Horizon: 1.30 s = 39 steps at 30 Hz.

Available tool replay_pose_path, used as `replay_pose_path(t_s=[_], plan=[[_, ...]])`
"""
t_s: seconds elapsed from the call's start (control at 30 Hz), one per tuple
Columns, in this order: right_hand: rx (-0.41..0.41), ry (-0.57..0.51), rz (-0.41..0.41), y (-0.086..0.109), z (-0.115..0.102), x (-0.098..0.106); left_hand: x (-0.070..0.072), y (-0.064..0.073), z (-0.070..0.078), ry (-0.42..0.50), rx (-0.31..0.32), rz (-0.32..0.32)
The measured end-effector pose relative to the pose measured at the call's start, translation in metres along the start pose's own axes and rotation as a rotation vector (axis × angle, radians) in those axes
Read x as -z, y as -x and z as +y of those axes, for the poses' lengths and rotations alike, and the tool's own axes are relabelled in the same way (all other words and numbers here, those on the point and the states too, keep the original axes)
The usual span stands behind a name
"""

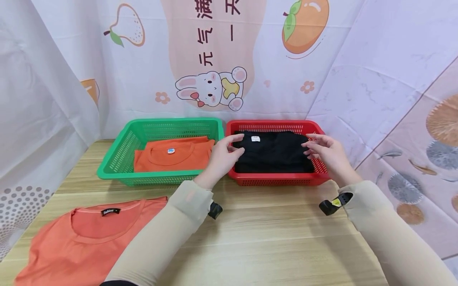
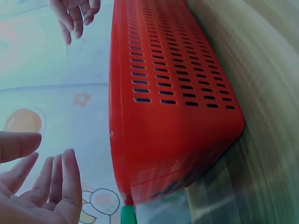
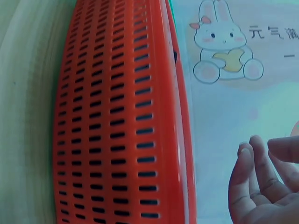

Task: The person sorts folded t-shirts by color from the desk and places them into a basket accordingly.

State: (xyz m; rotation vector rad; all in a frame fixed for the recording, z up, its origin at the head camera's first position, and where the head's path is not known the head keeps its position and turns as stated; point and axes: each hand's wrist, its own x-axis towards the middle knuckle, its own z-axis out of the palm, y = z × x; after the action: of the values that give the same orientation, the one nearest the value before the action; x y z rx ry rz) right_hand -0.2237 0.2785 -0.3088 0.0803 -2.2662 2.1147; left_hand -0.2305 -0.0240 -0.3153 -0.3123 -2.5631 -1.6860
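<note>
A folded black shirt with a white neck label lies inside the red basket. Over the basket's left end hovers my left hand, fingers loosely bent with a gap between thumb and fingertips. My right hand is above the right end in a similar pose, holding nothing. Both wrist views show each hand above the rim with bare fingertips; the shirt is hidden there by the basket's perforated wall.
Left of the red basket stands a green basket with a folded orange shirt in it. Another orange shirt lies spread on the wooden table at the front left. A printed curtain hangs behind.
</note>
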Motion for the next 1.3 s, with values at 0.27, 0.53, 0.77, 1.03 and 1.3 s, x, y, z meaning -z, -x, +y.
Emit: replay_pose_path(t_s=[0.27,0.53,0.77,1.03,1.3], plan=[[0.027,0.016,-0.059,0.014,-0.003,-0.015,0.002,0.02,0.002,0.075,-0.034,-0.039],[0.011,-0.009,-0.109,0.028,0.003,-0.027,0.005,0.042,0.0,0.105,-0.056,-0.071],[0.001,-0.067,-0.106,0.04,0.011,-0.038,0.008,0.055,-0.006,0.136,-0.071,-0.056],[-0.001,-0.093,-0.116,0.053,0.019,-0.051,0.006,0.074,-0.015,0.149,-0.077,-0.067],[0.025,-0.092,-0.124,0.062,0.029,-0.064,0.005,0.088,-0.024,0.137,-0.058,-0.047]])
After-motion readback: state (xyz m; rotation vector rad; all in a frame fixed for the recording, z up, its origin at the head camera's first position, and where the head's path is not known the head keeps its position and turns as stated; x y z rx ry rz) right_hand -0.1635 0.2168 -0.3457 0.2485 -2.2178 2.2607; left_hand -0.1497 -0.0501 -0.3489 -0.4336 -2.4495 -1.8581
